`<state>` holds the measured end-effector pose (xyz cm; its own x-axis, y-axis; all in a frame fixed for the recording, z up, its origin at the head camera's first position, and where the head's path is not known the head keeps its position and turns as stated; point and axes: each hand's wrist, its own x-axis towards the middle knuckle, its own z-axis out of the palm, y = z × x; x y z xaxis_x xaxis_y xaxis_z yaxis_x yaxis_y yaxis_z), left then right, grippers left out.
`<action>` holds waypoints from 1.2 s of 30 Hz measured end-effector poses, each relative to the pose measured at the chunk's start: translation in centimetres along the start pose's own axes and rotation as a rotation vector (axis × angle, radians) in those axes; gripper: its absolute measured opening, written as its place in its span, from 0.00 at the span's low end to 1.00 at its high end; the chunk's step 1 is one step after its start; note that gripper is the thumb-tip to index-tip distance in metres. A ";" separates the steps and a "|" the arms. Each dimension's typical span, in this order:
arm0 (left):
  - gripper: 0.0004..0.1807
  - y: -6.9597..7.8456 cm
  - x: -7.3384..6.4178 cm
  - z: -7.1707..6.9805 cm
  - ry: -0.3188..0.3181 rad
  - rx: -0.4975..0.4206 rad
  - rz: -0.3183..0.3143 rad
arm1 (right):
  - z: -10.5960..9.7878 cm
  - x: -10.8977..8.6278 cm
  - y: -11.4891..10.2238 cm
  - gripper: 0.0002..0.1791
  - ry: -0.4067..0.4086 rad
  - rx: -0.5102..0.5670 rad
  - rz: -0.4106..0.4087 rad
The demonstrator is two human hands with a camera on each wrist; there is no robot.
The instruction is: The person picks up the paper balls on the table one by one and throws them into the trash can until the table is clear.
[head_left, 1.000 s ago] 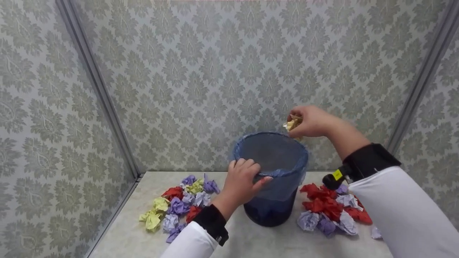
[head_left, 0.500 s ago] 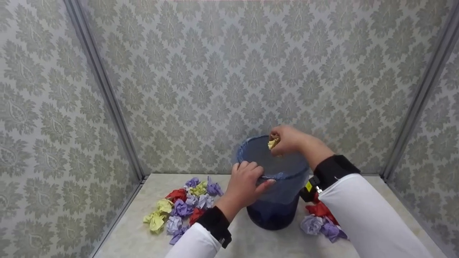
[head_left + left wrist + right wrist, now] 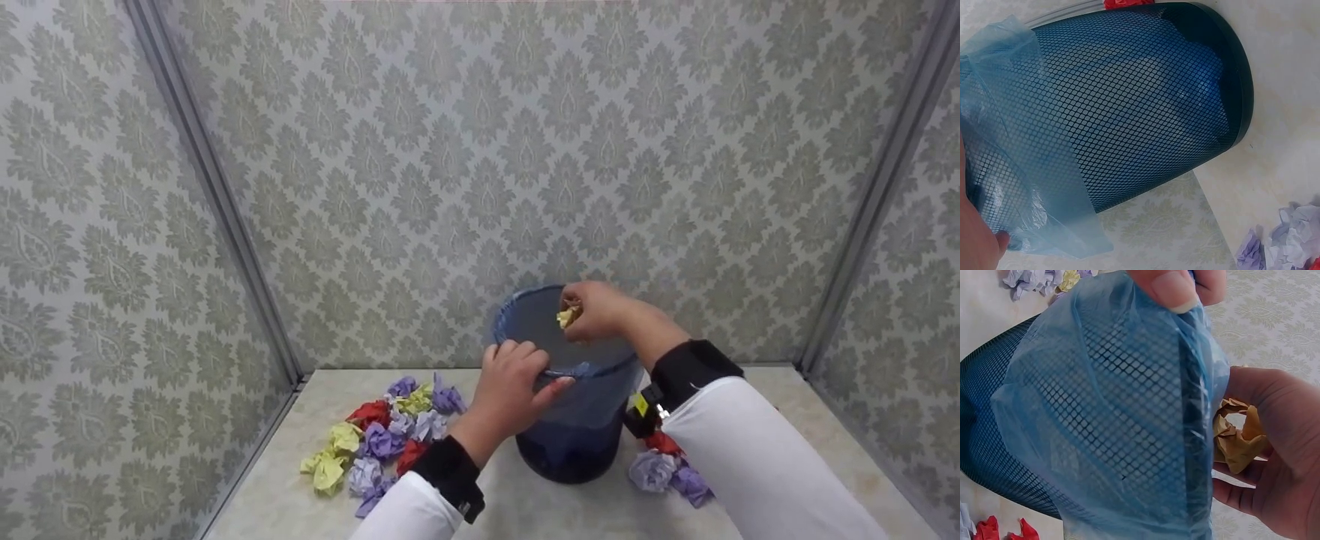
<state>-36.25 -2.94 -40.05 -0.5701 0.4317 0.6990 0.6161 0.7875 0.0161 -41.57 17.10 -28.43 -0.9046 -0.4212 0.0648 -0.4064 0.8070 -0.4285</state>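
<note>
A dark mesh wastebasket (image 3: 568,442) lined with a blue plastic bag (image 3: 1129,382) stands on the table, the bag folded over its rim. My left hand (image 3: 510,382) grips the near-left rim, thumb outside and fingers over the edge. At the basket's mouth my right hand (image 3: 600,311) holds a crumpled yellow-brown paper ball (image 3: 568,317) between curled fingers and thumb. In the right wrist view the crumpled paper (image 3: 1238,439) shows just beyond the bag-covered rim. The basket's bottom, seen through the mesh in the left wrist view, holds bunched blue bag (image 3: 1196,90).
Left of the basket lies a pile of crumpled paper balls in purple (image 3: 382,441), yellow (image 3: 328,469) and red (image 3: 370,413). Another pile, with a pale lilac ball (image 3: 652,471), lies at the right, partly hidden by the right sleeve (image 3: 765,457). Patterned walls (image 3: 480,150) enclose the table.
My right hand has moved left and down with the paper ball, from above the basket's right rim to its mouth. The left hand keeps its grip on the rim.
</note>
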 end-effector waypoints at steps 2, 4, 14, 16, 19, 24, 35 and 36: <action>0.30 0.0 0.0 0.0 -0.005 -0.004 -0.003 | -0.1 -0.1 0.1 0.24 0.003 0.002 -0.002; 0.30 0.1 0.0 -0.1 -0.005 -0.005 -0.002 | -0.2 -0.4 0.2 0.28 0.002 0.003 0.003; 0.30 0.0 -0.1 0.1 -0.003 0.008 0.009 | -1.9 -3.0 2.1 0.34 0.026 -0.031 0.028; 0.30 -0.1 0.0 0.0 -0.008 0.007 0.005 | -2.4 -3.8 2.7 0.33 0.033 -0.047 0.029; 0.30 0.0 0.0 0.0 -0.010 -0.003 0.002 | -3.2 -5.1 3.9 0.33 0.045 -0.076 0.008; 0.31 -0.1 -0.1 0.1 0.026 -0.009 0.006 | -4.4 -8.0 6.0 0.34 0.066 -0.125 -0.013; 0.30 0.0 -0.1 0.2 0.034 -0.025 0.002 | -4.9 -13.3 12.6 0.36 0.095 -0.172 0.052; 0.30 0.1 -0.1 0.3 0.034 -0.030 0.002 | -4.7 -13.7 13.4 0.36 0.094 -0.173 0.061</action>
<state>-36.27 -2.82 -40.34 -0.5503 0.4182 0.7226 0.6339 0.7726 0.0356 -35.21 35.66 -30.79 -0.9328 -0.3360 0.1305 -0.3596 0.8921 -0.2736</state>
